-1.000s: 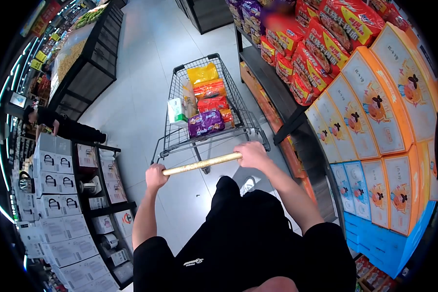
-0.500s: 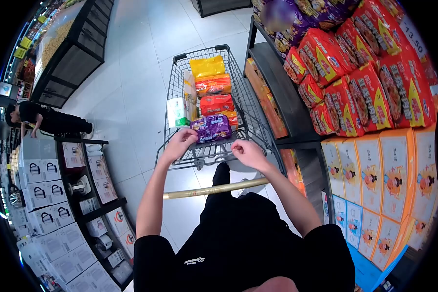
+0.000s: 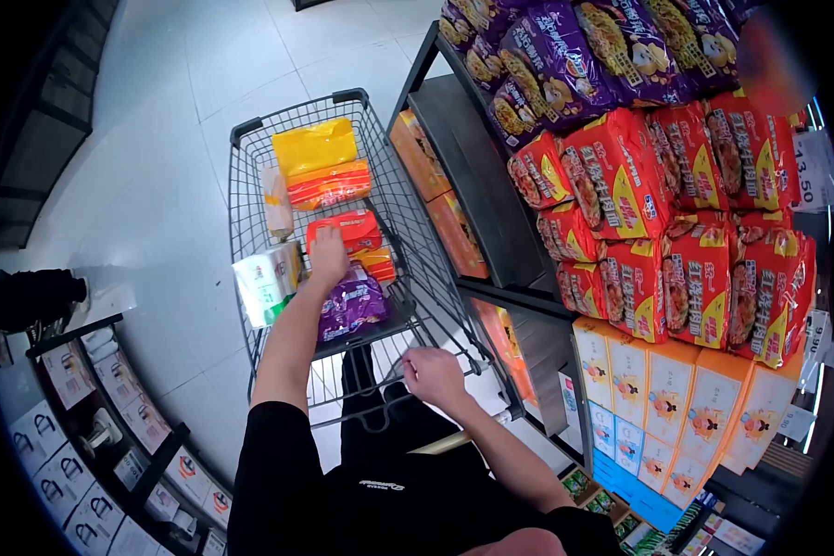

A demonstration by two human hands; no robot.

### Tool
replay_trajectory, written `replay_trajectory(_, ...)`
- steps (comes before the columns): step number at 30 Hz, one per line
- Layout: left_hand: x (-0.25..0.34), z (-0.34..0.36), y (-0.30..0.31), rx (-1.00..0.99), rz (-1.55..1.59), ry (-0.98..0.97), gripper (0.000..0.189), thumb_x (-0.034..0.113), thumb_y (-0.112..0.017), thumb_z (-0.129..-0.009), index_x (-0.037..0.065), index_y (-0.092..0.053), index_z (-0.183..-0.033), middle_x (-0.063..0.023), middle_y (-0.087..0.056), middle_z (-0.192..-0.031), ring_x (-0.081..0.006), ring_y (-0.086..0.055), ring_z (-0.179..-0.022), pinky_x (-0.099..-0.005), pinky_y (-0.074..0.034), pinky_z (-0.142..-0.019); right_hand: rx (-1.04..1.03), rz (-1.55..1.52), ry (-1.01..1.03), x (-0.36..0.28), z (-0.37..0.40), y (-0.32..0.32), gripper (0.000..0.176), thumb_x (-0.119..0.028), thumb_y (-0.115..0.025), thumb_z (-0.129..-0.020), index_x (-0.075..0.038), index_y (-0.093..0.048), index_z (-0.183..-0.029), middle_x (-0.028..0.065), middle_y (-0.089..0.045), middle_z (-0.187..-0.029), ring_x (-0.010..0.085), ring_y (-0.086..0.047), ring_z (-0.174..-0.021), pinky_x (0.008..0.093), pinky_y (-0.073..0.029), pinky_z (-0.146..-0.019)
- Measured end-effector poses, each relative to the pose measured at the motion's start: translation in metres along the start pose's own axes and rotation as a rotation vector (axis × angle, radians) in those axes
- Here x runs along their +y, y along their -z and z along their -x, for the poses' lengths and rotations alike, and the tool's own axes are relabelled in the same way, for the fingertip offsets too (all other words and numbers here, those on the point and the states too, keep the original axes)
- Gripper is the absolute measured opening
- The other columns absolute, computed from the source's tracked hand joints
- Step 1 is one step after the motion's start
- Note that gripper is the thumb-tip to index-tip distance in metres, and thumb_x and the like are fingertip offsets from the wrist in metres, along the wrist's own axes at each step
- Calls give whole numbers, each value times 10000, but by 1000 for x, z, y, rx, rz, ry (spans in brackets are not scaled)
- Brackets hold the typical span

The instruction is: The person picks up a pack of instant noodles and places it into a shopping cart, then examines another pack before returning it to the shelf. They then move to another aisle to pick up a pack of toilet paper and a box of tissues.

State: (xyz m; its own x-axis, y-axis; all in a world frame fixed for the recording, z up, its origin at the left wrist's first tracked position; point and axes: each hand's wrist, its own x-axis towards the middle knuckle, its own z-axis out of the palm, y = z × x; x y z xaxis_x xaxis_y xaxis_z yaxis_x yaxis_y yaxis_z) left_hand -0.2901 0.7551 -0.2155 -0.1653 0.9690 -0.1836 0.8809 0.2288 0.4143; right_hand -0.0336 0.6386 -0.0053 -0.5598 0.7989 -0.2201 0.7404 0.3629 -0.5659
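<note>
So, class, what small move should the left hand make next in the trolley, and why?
Probably grip the red packet: the left hand rests on its near edge, just beyond the purple packet, while the right hand hovers at the near end of the trolley.

The shopping cart (image 3: 292,104) stands on the floor (image 3: 157,185), left of the shelf rack (image 3: 463,139). Packets (image 3: 329,183) lie in a row along the cart's middle, with a tissue pack (image 3: 267,283) at their left. The left hand (image 3: 327,255) lies on the packets. Noodle packs (image 3: 621,185) fill the rack's upper shelf; cartons (image 3: 676,408) stand below them.
</note>
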Motion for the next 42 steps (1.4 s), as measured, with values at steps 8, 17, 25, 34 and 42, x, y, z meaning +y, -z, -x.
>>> replay_trajectory(8, -48, -35, -53, 90, -274, -198, 318, 144, -645, -810, 93, -639, -1124, -85, -600, -1218, -252, -538, -1187, -404, -432, -949, 119, 38, 3, 0, -4, -1, 67, -85, -660, -743, -73, -595, -759, 97, -612, -671, 301, -621, -629, 416, -494, -590)
replay_trajectory(17, -31, -47, 3, 127, -135, -266, 77, 144, -627, -851, 89, -639, -904, -92, -677, -970, -263, -641, -1002, -403, -486, -872, 156, 55, 46, 10, 4, -7, 86, -107, -628, -756, -79, -549, -737, 81, -577, -624, 277, -605, -609, 410, -483, -601)
replay_trajectory(25, 62, -20, 193, 299, -170, -627, 67, 109, -638, -810, 53, -601, -806, -133, -661, -848, -306, -657, -843, -413, -515, -771, 267, -70, 221, 18, 8, -10, 27, -71, -643, -809, -68, -627, -830, 99, -638, -709, 272, -637, -659, 375, -510, -616)
replay_trajectory(34, 278, 148, 403, 515, -171, -738, 100, 114, -628, -798, 33, -599, -749, -133, -647, -753, -329, -644, -760, -432, -515, -692, 590, -775, 186, 25, 75, 134, 686, -200, -743, -820, -25, -413, -1395, 155, -547, -1316, 260, -543, -1215, 382, -410, -1022)
replay_trajectory(42, 389, 267, 396, 466, -126, -922, 114, 121, -631, -786, 39, -595, -716, -142, -623, -683, -342, -636, -677, -452, -501, -620, 618, -1121, 307, 7, 190, 165, 1248, -463, -873, -715, -71, -62, -1578, 141, -318, -1559, 272, -380, -1415, 417, -298, -1170)
